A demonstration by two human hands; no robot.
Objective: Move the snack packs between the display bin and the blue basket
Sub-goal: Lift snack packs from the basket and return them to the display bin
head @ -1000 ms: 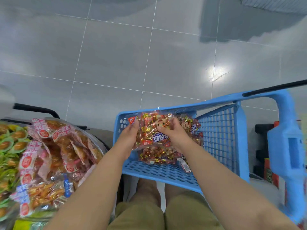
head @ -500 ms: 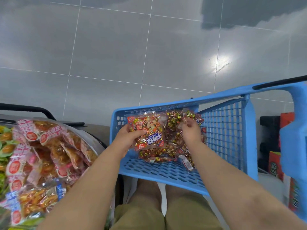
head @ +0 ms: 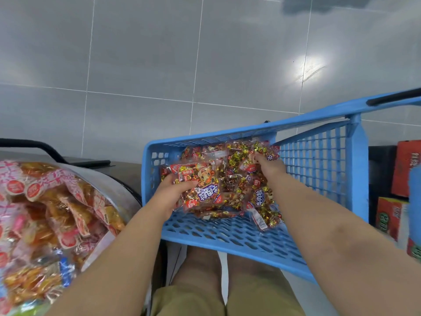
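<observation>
both hands down in the blue plastic lattice basket (head: 227, 233), left hand (head: 175, 192) gripping a clear snack pack with red label and gold-wrapped candies (head: 200, 188), right hand (head: 268, 165) pinching another clear pack of gold-wrapped candies (head: 249, 160) off the pile, display bin of orange snack packs (head: 57, 213) off to the left

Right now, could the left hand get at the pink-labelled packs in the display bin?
Probably yes: the pink-labelled packs lie uncovered beside the left forearm, nothing between. But the left hand grips a snack pack in the blue basket, so it isn't free.
</observation>
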